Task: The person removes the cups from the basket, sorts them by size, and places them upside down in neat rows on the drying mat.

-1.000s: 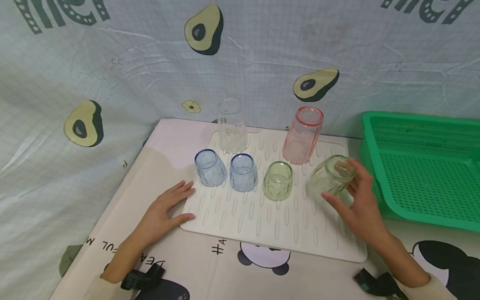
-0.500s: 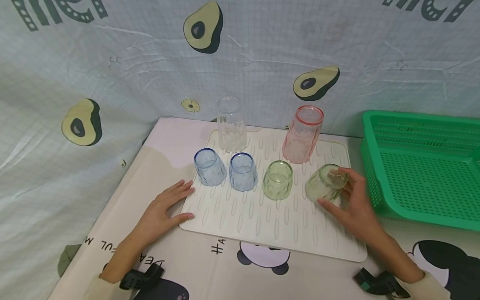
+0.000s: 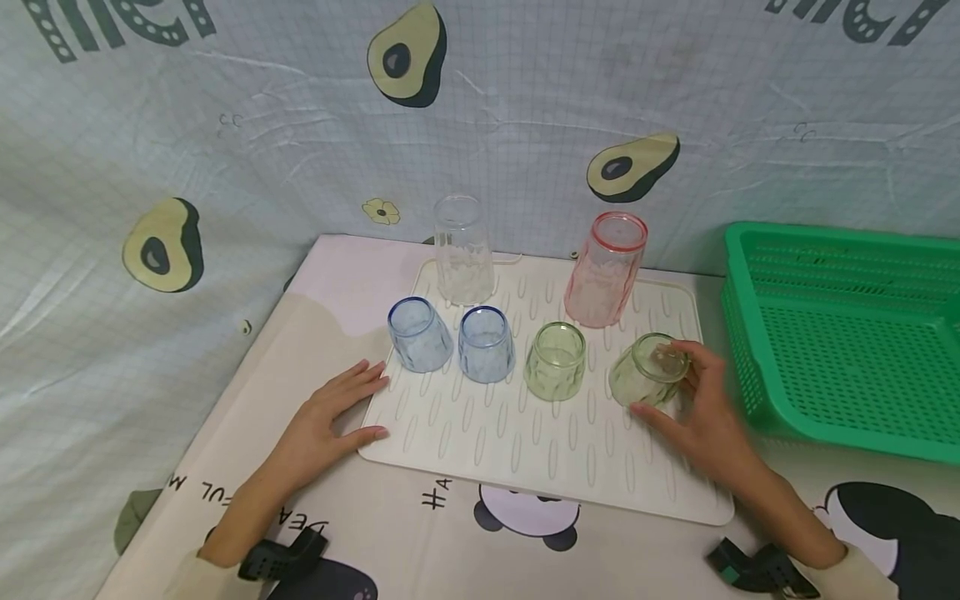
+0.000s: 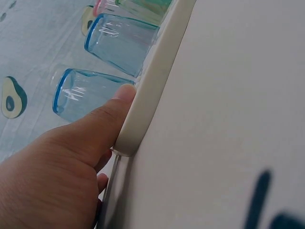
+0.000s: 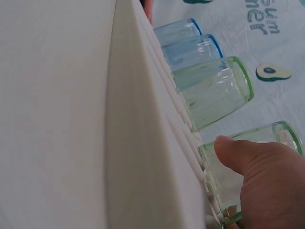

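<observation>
A pale green glass [image 3: 643,377] stands at the right of the white ribbed mat [image 3: 555,467], narrower end up. My right hand [image 3: 708,417] holds it from the right, thumb at its near side and fingers round the far side. In the right wrist view, the thumb [image 5: 248,155] lies along the glass wall, and the glass's wide end appears to touch the mat. A second green glass [image 3: 555,371] stands just left of it. My left hand [image 3: 322,425] rests at the mat's left edge with fingers spread, near a blue glass [image 3: 422,342].
Another blue glass [image 3: 487,350] stands mid-left on the mat. Behind are a tall clear glass [image 3: 465,262] and a tall pink glass [image 3: 606,279]. A green plastic basket [image 3: 765,400] stands close on the right. A patterned cloth [image 3: 525,100] hangs behind the table.
My right hand has moved slightly left and towards me with the green glass, which has gone from tilted to upright on the mat. My left hand has stayed in place.
</observation>
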Motion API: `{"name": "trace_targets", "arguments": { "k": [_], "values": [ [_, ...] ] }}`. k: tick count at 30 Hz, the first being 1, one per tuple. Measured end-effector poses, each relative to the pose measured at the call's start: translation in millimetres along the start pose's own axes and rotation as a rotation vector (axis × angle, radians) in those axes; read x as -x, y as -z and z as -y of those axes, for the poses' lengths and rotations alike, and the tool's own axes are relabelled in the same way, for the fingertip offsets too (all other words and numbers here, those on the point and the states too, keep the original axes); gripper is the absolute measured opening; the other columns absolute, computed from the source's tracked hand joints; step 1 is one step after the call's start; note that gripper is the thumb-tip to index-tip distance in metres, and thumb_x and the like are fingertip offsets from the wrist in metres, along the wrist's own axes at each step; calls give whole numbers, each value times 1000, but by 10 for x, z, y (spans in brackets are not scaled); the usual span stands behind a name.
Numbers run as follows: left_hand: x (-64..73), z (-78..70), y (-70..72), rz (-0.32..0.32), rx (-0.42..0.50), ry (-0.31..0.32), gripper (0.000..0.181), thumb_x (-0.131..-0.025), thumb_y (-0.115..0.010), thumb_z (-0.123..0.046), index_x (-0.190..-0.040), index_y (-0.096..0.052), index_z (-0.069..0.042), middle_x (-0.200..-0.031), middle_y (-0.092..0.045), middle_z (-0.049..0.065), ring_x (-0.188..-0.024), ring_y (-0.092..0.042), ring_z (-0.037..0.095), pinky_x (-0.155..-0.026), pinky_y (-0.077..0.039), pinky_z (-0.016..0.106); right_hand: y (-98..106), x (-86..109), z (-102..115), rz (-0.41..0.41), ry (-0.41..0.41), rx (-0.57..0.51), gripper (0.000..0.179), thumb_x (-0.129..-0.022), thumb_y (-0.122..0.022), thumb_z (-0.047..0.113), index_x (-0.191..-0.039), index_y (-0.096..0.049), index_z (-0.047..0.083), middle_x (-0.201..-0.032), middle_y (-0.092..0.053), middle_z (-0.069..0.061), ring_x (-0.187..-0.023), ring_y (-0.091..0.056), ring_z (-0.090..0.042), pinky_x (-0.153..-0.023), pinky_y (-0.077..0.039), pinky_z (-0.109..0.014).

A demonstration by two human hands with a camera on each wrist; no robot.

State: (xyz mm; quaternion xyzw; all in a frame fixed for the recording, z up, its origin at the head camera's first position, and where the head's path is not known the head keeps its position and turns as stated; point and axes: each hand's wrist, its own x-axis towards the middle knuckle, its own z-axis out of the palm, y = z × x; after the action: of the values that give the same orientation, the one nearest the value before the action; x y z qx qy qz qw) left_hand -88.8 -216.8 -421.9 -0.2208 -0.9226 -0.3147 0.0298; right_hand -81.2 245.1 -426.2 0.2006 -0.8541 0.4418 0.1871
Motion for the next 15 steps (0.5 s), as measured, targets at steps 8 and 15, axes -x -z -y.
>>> {"name": "trace_targets", "arguments": {
  "k": [8, 15],
  "values": [
    [3, 0, -5, -1, -6, 9, 66, -75, -82, -30, -133, -58, -10, -146, -45, 3, -139, -29, 26, -104, -28, 59, 0, -4, 0, 11, 9, 24, 105, -61, -83, -15, -140, -16, -4, -134, -37, -20, -125, -41, -17, -99, -31, -11],
    [6, 2, -8, 1, 4, 15, 66, -75, -81, -31, -134, -57, -11, -146, -44, 3, -139, -29, 27, -104, -27, 60, -3, -3, -3, 13, 26, 37, 105, -60, -84, -14, -140, -16, -5, -134, -37, -22, -126, -41, -16, -99, -31, -11]
  ]
}}
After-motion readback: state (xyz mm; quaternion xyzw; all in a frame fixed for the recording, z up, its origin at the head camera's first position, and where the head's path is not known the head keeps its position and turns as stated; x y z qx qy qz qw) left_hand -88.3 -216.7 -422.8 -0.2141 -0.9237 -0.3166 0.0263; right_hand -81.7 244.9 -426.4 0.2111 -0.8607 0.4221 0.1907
